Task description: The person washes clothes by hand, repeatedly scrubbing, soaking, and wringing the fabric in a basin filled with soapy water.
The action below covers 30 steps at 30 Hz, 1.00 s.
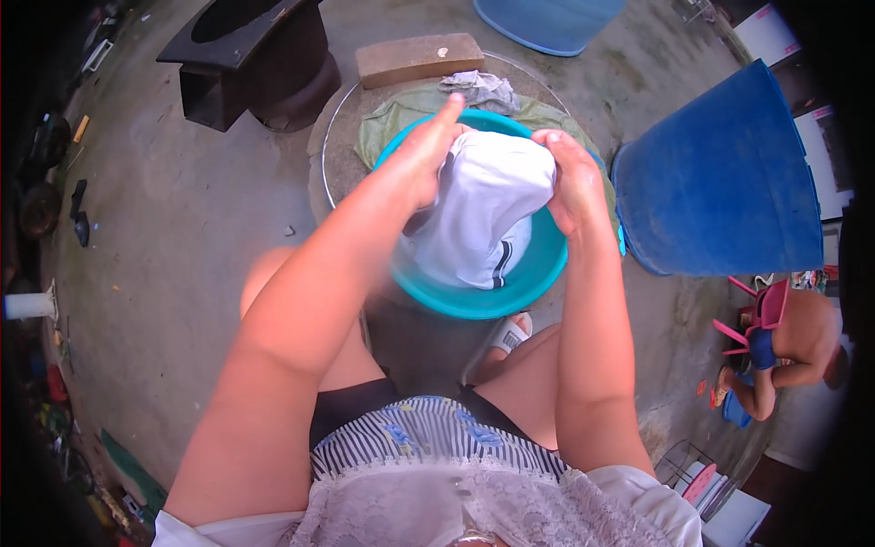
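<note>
A white cloth garment with a dark stripe near its lower end hangs between my two hands over a teal plastic basin. Its lower part lies inside the basin. My left hand grips the upper left side, thumb pointing up, with some fingers hidden behind the cloth. On the upper right side, my right hand pinches the edge between thumb and fingers. Beneath the basin a green sheet is spread, and a crumpled grey cloth rests just past the rim.
A brick-like block lies beyond the basin. A black metal stove stands at upper left, a large blue tub at right and another blue tub at the top. A person sits on a pink chair at far right.
</note>
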Motion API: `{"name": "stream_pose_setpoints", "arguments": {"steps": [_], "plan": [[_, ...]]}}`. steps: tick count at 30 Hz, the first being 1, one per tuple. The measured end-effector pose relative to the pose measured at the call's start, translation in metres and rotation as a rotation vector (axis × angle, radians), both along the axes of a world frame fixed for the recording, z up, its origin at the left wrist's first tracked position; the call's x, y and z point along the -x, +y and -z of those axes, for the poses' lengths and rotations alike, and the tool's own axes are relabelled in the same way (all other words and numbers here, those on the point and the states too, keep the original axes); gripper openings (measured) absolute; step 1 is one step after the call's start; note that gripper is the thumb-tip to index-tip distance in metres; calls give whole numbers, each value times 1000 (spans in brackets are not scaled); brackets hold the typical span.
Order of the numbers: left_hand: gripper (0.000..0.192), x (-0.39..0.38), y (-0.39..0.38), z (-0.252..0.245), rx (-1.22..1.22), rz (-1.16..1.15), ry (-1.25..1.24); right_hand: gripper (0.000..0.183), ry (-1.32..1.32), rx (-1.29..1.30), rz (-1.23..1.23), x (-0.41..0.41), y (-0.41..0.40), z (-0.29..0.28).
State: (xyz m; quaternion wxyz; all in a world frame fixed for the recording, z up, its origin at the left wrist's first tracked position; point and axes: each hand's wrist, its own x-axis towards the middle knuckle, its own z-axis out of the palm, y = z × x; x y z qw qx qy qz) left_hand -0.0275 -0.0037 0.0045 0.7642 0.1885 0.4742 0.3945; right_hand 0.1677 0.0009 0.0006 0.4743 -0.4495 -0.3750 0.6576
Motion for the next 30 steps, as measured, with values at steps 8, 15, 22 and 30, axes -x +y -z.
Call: {"name": "stream_pose_setpoints", "arguments": {"steps": [8,15,22,30], "plan": [[33,-7,-2,14,-279,-19,132,12,-777,-559,253,25,-17,0],[31,-47,-29,17,-16,-41,-70,18,-1087,-595,295,59,-31,11],[23,-56,-36,26,-1,-56,-32,13,-1137,-829,239,89,-62,12],[24,-37,-10,72,-179,14,-593,17,-1116,-819,257,96,-68,12]]}}
